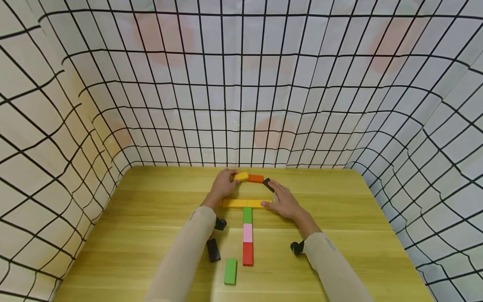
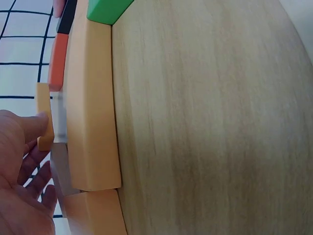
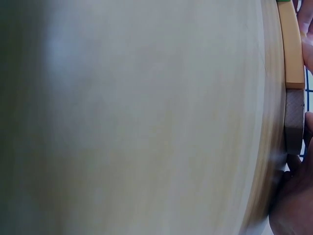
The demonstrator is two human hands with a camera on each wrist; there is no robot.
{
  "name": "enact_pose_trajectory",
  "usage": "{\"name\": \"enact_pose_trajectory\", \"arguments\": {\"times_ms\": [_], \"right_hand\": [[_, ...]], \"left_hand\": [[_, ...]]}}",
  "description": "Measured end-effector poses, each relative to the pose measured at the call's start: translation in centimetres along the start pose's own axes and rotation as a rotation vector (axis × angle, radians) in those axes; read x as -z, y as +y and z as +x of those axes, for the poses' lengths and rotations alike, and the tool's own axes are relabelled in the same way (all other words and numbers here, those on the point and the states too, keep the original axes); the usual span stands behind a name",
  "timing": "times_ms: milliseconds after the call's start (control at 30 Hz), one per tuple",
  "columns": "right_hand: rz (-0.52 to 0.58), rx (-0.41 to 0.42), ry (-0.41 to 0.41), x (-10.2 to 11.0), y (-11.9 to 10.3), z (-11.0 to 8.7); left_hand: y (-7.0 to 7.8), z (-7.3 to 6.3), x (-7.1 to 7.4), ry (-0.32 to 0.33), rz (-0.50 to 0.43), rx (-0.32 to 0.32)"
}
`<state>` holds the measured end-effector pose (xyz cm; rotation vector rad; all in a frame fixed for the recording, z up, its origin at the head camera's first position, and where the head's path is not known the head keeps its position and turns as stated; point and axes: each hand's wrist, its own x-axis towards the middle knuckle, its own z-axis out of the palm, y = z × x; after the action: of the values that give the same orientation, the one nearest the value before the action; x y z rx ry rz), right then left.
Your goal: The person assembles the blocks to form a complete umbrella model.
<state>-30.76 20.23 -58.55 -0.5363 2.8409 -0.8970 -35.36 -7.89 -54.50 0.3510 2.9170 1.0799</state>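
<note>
My left hand (image 1: 225, 183) pinches a small yellow block (image 2: 45, 110) between thumb and fingers, beside an orange-red block (image 1: 255, 178). On that block's right lies a tilted black block (image 1: 268, 185). The fingertips of my right hand (image 1: 284, 202) touch the black block, while its thumb lies apart at the right end of a row of yellow blocks (image 1: 235, 203). Below the row's middle runs a line of a green block (image 1: 247, 215), a pink block (image 1: 247, 233) and a red block (image 1: 247, 253). A grey-brown piece (image 3: 294, 120) shows beside my right hand in the right wrist view.
A loose black block (image 1: 213, 250) lies beside my left sleeve, and a loose green block (image 1: 230, 271) sits nearer the front. Black wire mesh (image 1: 241, 86) stands around the back and sides of the wooden table (image 1: 151, 209), with pale cloth behind it.
</note>
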Motion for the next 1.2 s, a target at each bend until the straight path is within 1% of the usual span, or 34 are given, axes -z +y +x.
{"name": "enact_pose_trajectory", "arguments": {"times_ms": [267,400,533,733,1000,1200], "right_hand": [[-0.026,0.004,0.014,-0.1,-0.6,-0.3],[-0.024,-0.017,0.004,0.2,-1.2,-0.6],[-0.025,-0.030,-0.005,0.5,-1.5,-0.7],[-0.025,-0.024,-0.001,0.7,-1.6,-0.7],[-0.031,-0.024,0.000,0.7,-1.3,-0.5],[-0.031,-0.022,-0.005,0.7,-1.2,-0.5]], "left_hand": [[-0.7,-0.1,-0.5,-0.010,0.019,0.011],[-0.6,-0.2,-0.5,-0.015,0.017,0.005],[-0.6,-0.1,-0.5,-0.013,0.033,0.013],[-0.6,-0.2,-0.4,0.000,0.014,0.031],[-0.4,-0.1,-0.3,0.004,0.028,0.031],[-0.4,-0.1,-0.4,0.018,0.013,0.037]]}}
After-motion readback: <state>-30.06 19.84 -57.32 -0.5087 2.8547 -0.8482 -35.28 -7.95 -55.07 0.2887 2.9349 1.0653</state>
